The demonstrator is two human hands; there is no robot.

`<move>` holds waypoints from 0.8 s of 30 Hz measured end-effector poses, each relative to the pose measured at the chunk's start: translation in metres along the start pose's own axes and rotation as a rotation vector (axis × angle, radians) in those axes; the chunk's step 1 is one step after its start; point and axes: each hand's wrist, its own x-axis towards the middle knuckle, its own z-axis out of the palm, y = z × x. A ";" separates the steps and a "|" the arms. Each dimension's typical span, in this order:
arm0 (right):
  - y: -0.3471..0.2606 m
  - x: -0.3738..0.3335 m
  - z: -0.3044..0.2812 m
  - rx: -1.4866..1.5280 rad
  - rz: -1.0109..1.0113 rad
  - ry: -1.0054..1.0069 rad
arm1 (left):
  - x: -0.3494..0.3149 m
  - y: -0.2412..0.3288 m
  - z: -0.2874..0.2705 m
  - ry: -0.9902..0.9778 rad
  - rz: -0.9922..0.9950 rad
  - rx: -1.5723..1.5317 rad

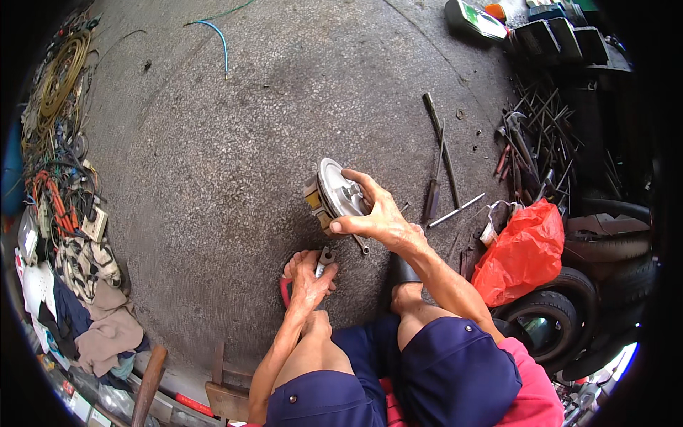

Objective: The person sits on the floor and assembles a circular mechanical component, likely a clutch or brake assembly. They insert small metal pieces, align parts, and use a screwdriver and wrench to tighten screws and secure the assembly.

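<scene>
My right hand [377, 220] is closed around a round silver metal part [331, 186], thumb at its lower edge and fingers over its far side. Tan blocks [313, 201] line the left side of this part, which is tilted on edge. A short rod with a ringed end [365, 249] shows just below it; whether they are joined I cannot tell. My left hand [309, 281], lower and to the left, is closed on a short pale metal piece with a notched end [326, 257]. That piece's lower portion is hidden by my fingers. The two hands are apart.
On the floor to the right lie a screwdriver [432, 196], a long dark bar [442, 142] and a metal rod [457, 211]. Beyond are a red plastic bag [519, 252], tyres [544, 313] and heaped tools [530, 149]. Cables [60, 192] and cloths [107, 327] line the left.
</scene>
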 end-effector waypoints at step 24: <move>0.080 -0.055 -0.135 1.428 -0.092 0.228 | -0.017 -0.019 -0.063 0.422 -0.120 -0.603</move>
